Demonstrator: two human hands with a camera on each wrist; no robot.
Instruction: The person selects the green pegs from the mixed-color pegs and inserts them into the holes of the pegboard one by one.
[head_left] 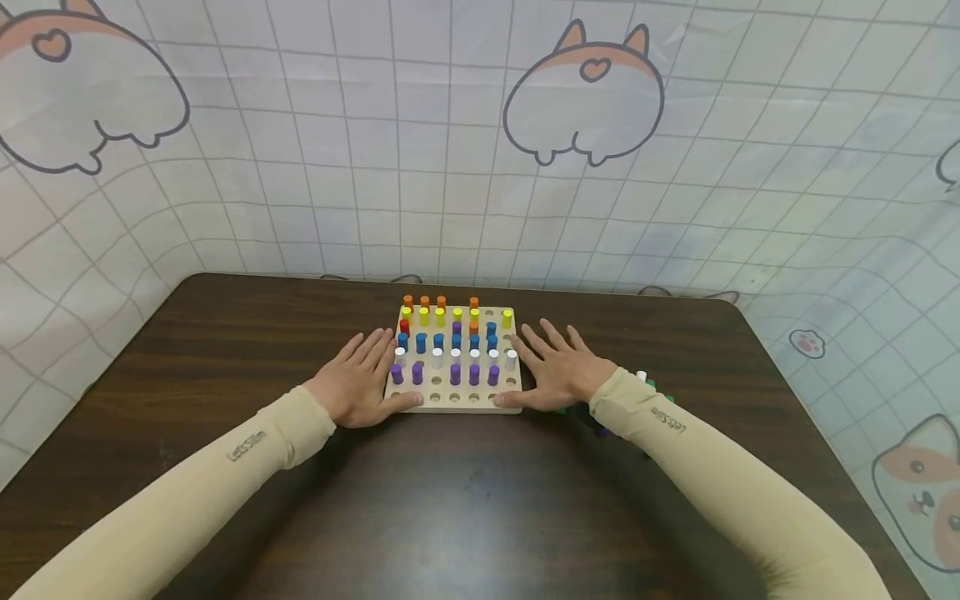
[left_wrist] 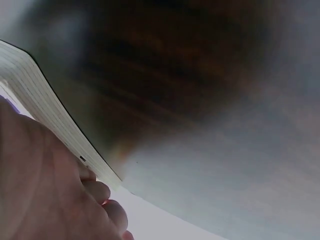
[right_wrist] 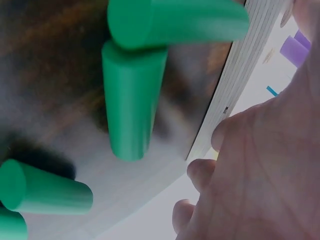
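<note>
Wooden pegboard (head_left: 446,407): skew risk.
Left hand (head_left: 358,385) and right hand (head_left: 561,372) flank it, fingers extended; uneven pressure could twist it.

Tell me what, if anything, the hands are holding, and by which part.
Nothing is gripped: the left hand and right hand lie outstretched at either side of the wooden pegboard, thumbs resting on its near corners.
</note>
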